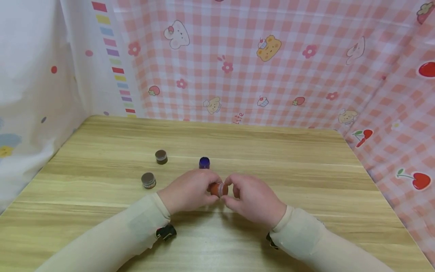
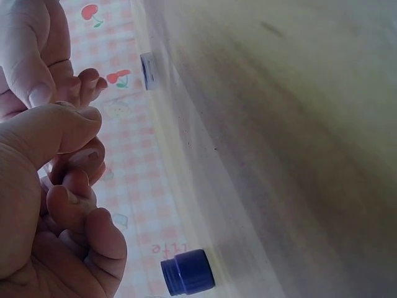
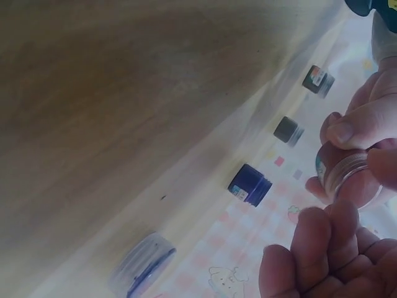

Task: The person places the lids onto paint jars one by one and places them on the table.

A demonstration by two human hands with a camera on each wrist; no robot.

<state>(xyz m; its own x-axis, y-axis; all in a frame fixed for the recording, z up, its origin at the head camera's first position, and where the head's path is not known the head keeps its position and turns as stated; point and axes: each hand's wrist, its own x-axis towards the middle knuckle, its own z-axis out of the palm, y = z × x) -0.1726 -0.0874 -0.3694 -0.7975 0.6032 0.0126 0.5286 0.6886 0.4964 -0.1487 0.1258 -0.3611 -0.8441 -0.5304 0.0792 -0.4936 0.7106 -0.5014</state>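
Observation:
My left hand point(image 1: 190, 190) grips a small orange-red paint jar point(image 1: 215, 189), lying sideways in the fingers above the table. The thumb and forefinger of my right hand point(image 1: 255, 196) pinch around the jar's clear lid point(image 3: 358, 186). In the left wrist view the fingers hide most of this jar. Just beyond my left hand, a dark blue jar point(image 1: 204, 163) stands upright without a lid, its threaded neck showing in the right wrist view. A clear lid with blue smears point(image 3: 146, 267) lies on the table, hidden in the head view.
Two small dark brown jars with lids, one farther back point(image 1: 161, 156) and one nearer point(image 1: 148, 180), stand left of the hands on the wood-grain table point(image 1: 272, 151). Behind the table hangs a pink checked cloth point(image 1: 238, 83), and cloth also lines both sides.

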